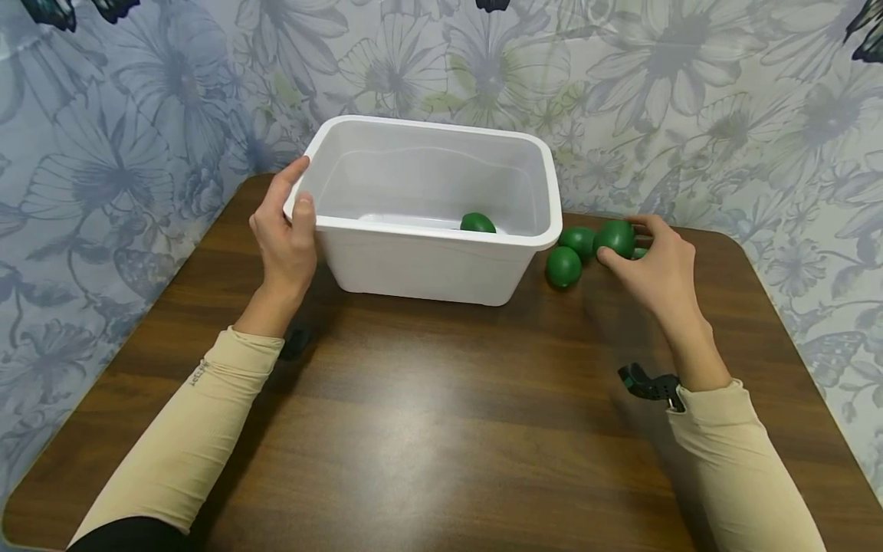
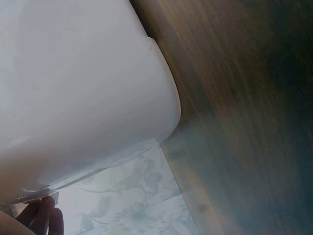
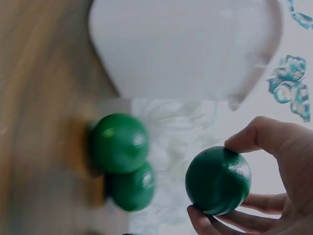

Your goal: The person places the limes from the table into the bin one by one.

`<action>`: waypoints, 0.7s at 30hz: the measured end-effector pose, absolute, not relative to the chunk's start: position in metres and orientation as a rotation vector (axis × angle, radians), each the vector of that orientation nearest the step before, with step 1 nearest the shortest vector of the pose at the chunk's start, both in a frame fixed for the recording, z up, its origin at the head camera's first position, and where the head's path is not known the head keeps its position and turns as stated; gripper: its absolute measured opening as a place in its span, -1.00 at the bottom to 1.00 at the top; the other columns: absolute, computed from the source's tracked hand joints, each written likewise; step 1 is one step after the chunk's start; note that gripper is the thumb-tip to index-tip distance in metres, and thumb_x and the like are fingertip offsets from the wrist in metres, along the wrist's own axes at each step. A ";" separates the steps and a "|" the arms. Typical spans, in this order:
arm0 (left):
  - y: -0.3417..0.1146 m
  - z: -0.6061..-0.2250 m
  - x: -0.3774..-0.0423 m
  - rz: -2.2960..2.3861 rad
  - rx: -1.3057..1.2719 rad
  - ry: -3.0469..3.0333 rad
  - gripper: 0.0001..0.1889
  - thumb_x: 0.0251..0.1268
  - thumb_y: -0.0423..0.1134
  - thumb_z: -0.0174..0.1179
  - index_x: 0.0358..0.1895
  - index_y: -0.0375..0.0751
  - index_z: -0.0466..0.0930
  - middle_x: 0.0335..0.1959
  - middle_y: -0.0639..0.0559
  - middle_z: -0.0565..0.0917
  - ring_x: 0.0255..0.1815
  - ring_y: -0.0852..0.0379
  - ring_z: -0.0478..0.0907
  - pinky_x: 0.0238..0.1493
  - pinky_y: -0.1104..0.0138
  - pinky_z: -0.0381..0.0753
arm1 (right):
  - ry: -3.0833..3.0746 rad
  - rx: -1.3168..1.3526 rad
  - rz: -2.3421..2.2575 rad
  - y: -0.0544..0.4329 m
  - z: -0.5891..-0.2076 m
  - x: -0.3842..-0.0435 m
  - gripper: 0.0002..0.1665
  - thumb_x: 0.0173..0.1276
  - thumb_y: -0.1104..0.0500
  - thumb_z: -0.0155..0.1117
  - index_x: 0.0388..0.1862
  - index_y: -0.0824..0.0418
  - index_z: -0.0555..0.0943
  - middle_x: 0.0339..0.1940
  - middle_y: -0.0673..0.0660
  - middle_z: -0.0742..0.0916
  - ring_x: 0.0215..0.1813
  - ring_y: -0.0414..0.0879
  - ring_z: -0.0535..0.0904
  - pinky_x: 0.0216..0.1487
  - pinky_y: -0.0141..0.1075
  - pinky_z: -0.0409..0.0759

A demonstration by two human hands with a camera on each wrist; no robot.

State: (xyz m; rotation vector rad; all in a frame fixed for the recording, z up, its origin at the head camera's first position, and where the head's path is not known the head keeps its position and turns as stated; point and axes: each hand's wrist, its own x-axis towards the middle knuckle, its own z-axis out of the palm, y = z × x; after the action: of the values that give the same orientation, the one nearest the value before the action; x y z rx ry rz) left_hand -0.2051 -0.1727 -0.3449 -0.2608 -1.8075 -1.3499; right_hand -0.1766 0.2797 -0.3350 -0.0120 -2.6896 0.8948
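Observation:
My left hand (image 1: 284, 234) grips the left end of a white plastic tub (image 1: 421, 264) by its rim. In the left wrist view only a few of its fingertips (image 2: 46, 215) show at the tub's edge. One green ball (image 1: 477, 222) lies inside the tub, partly hidden by the front wall. To the right of the tub, my right hand (image 1: 662, 268) pinches a green ball (image 3: 217, 180) between thumb and fingers, raised off the table. Beside it two more green balls, a nearer one (image 1: 563, 267) and a farther one (image 1: 576, 243), sit on the table.
Another green thing (image 1: 640, 253) shows partly behind the right hand. The brown wooden table (image 1: 414, 429) backs onto a flower-patterned wall (image 1: 662, 100). A black wrist mount (image 1: 648, 383) juts from the right sleeve.

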 end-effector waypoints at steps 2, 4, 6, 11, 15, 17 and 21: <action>-0.173 -0.345 -0.206 -1.351 -0.262 -1.809 -0.33 0.22 0.00 -0.02 0.26 -0.40 0.67 0.14 -0.34 0.75 0.10 -0.34 0.70 0.05 0.58 0.52 | -2.643 0.011 0.899 0.275 -0.327 -0.176 -0.26 0.35 -0.05 0.39 0.44 0.22 0.55 0.26 0.34 0.71 0.22 0.27 0.67 0.07 -0.09 0.61; -0.173 -0.345 -0.206 -1.352 -0.260 -1.812 -0.32 0.22 0.00 -0.02 0.26 -0.40 0.67 0.15 -0.34 0.75 0.11 -0.34 0.70 0.05 0.58 0.52 | -2.602 0.034 0.904 0.270 -0.319 -0.177 -0.29 0.34 -0.06 0.40 0.41 0.19 0.58 0.24 0.29 0.73 0.17 0.21 0.71 0.00 -0.35 0.60; -0.173 -0.345 -0.206 -1.354 -0.260 -1.814 -0.32 0.22 0.00 -0.02 0.26 -0.41 0.66 0.15 -0.34 0.74 0.11 -0.35 0.70 0.05 0.59 0.52 | -2.567 0.050 0.914 0.264 -0.313 -0.177 -0.31 0.33 -0.07 0.41 0.39 0.16 0.60 0.21 0.24 0.75 0.10 0.19 0.75 -0.07 -0.57 0.53; -0.173 -0.345 -0.205 -1.362 -0.259 -1.816 -0.32 0.22 0.00 -0.02 0.27 -0.41 0.66 0.16 -0.35 0.74 0.13 -0.34 0.69 0.06 0.59 0.52 | -2.516 0.064 0.954 0.251 -0.298 -0.177 -0.32 0.30 -0.09 0.45 0.37 0.11 0.62 0.19 0.18 0.78 0.13 0.09 0.76 -0.05 -0.61 0.56; -0.172 -0.344 -0.205 -1.362 -0.260 -1.816 -0.32 0.22 0.00 -0.02 0.27 -0.42 0.66 0.16 -0.36 0.74 0.13 -0.34 0.69 0.07 0.58 0.52 | -2.487 0.080 0.992 0.243 -0.291 -0.178 -0.32 0.29 -0.07 0.48 0.35 0.12 0.63 0.19 0.16 0.78 0.21 0.02 0.72 -0.04 -0.59 0.58; -0.172 -0.344 -0.205 -1.363 -0.259 -1.815 -0.32 0.22 0.00 -0.03 0.26 -0.42 0.66 0.16 -0.36 0.73 0.12 -0.35 0.69 0.07 0.58 0.52 | -2.473 0.088 1.009 0.240 -0.289 -0.179 -0.33 0.28 -0.06 0.48 0.35 0.11 0.63 0.19 0.15 0.77 0.21 0.01 0.72 -0.06 -0.58 0.59; -0.172 -0.343 -0.204 -1.364 -0.257 -1.812 -0.32 0.22 -0.01 -0.02 0.26 -0.43 0.66 0.16 -0.37 0.73 0.12 -0.36 0.69 0.07 0.57 0.52 | -2.441 0.111 1.033 0.234 -0.284 -0.181 -0.34 0.28 -0.05 0.48 0.34 0.09 0.64 0.18 0.11 0.77 0.19 -0.03 0.73 -0.08 -0.58 0.61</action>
State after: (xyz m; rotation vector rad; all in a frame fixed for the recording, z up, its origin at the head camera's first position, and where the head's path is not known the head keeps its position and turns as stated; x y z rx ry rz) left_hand -0.2040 -0.1723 -0.3428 -0.2573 -1.8124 -1.3644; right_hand -0.1806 0.2337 -0.2844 0.1108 -2.4413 1.0330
